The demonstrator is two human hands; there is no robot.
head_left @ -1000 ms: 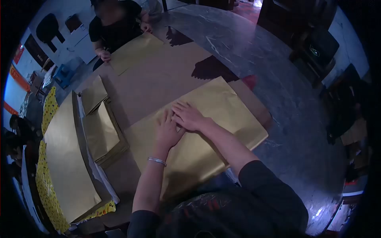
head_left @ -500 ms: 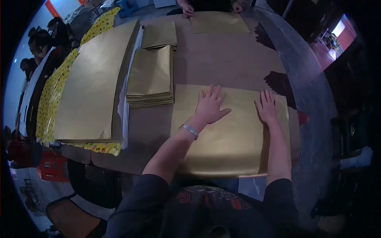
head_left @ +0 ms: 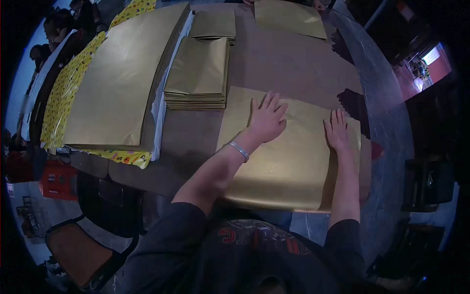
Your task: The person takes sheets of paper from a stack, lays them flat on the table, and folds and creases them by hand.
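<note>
Apparently smoothing the gold sheet beneath the spread left hand and the flat, slightly splayed right hand; probably calling next for even pressure along the rounded edge behind both.

Across the bench, the top edge crops the co-worker's hands and clips the far gold sheet. Your left hand and right hand hide parts of the near gold sheet; the large stack covers some yellow wrapping. Your shirt's lettering is too blurred to read.
</note>
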